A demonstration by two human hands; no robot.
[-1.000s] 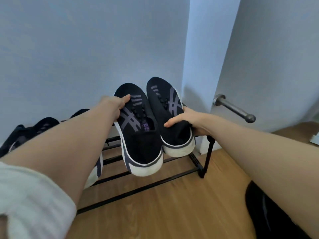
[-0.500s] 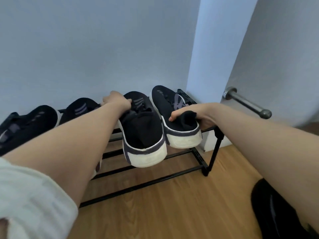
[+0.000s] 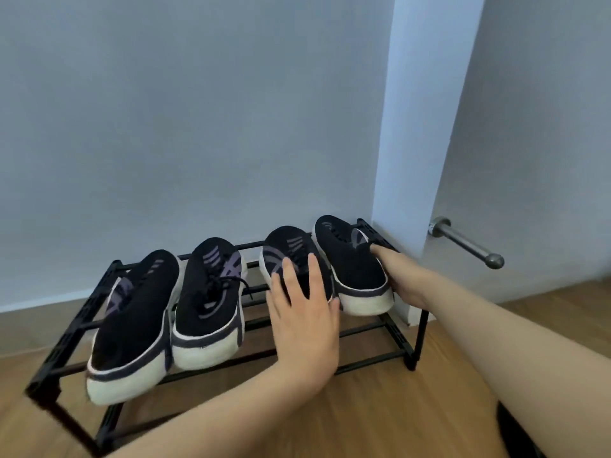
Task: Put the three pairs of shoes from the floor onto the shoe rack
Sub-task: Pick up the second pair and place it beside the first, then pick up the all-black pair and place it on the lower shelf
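Four black shoes with white soles sit in a row on the top tier of the black shoe rack, toes toward the wall. The left pair, the far-left shoe and its partner, rests there with no hand on it. The right pair is the one being settled.

The left hand lies flat and spread over the heel end of the third shoe, palm down, fingers fanned and not curled round anything; it reads as pressing or nudging, not holding. The right hand is at the outer side of the fourth shoe, its fingers tucked against the upper near the collar. Whether it pinches the shoe or merely rests against it, I cannot tell from here.

The step looks like the final seating of this second pair. To do it well, I would push both shoes back until their soles bear on more than one rail, since the heels overhang the front bar and a shoe balanced there could tip forward onto the wooden floor. The fourth shoe sits close to the rack's right end, so easing it slightly inward would keep it off the edge. Let go gently, one hand after the other, watching for a wobble.

A dark shape lies low at the right, mostly hidden by the right forearm; it may be one of the third pair, but I cannot say. The lower tier looks empty.
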